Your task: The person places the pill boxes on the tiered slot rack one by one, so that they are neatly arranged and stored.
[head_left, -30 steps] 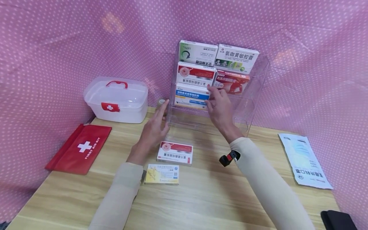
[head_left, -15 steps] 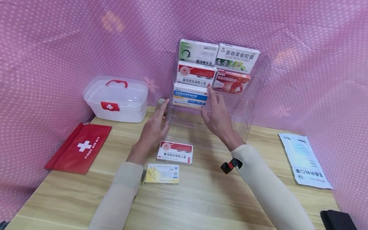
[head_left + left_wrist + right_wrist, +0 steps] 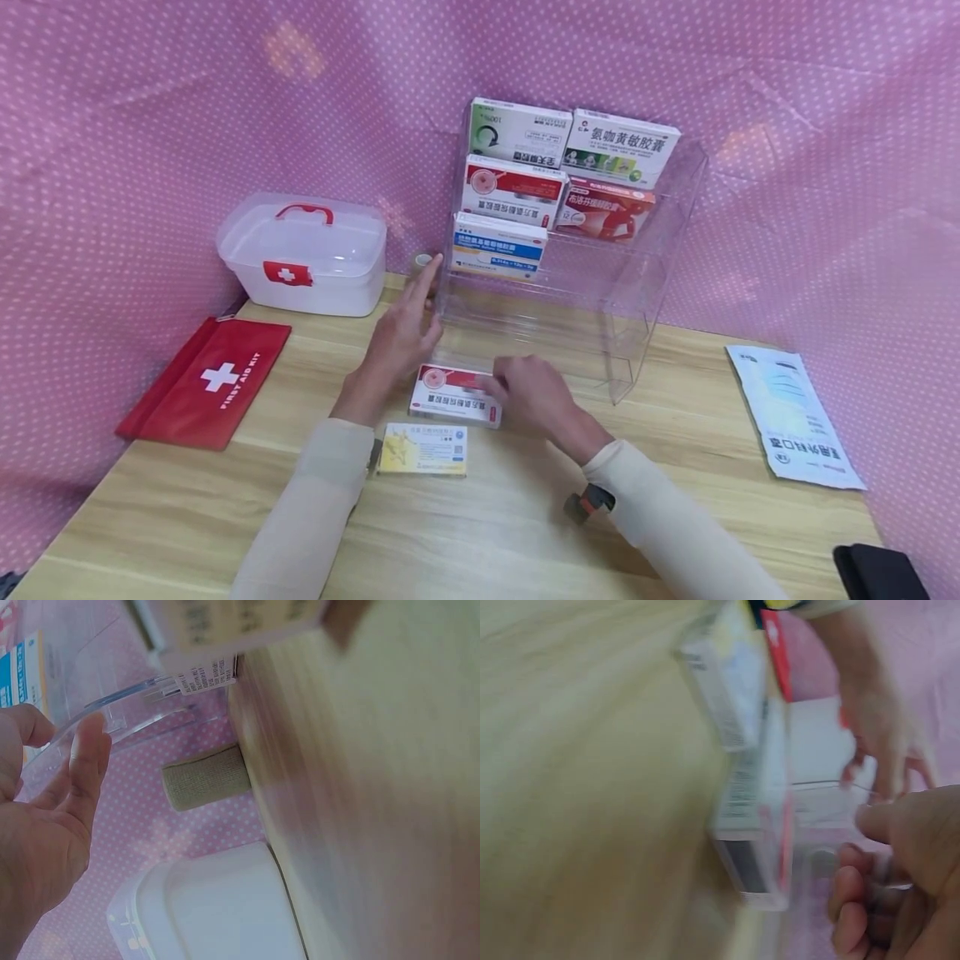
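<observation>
My left hand (image 3: 401,333) rests against the left side of the clear stepped display stand (image 3: 622,333), thumb and fingers spread; the left wrist view shows that hand (image 3: 56,802) at the stand's edge. My right hand (image 3: 536,400), blurred, is over the right end of a red-and-white medicine box (image 3: 453,400) lying on the table. In the right wrist view its fingers (image 3: 850,892) are loosely bent, holding nothing, apart from the box. A yellow-and-white medicine box (image 3: 422,450) lies nearer me. On the stand's lowest filled step leans a blue-and-white medicine box (image 3: 498,250).
Higher on the stand are several more medicine boxes, one orange-red (image 3: 606,212). A bandage roll (image 3: 206,776) stands behind my left hand. Around are a white first-aid case (image 3: 303,267), a red pouch (image 3: 210,383), a mask packet (image 3: 795,417) and a black object (image 3: 881,573).
My right hand has let go of the blue-and-white box on the stand and come down toward the red-and-white box on the table. The left hand has stayed at the stand's side.
</observation>
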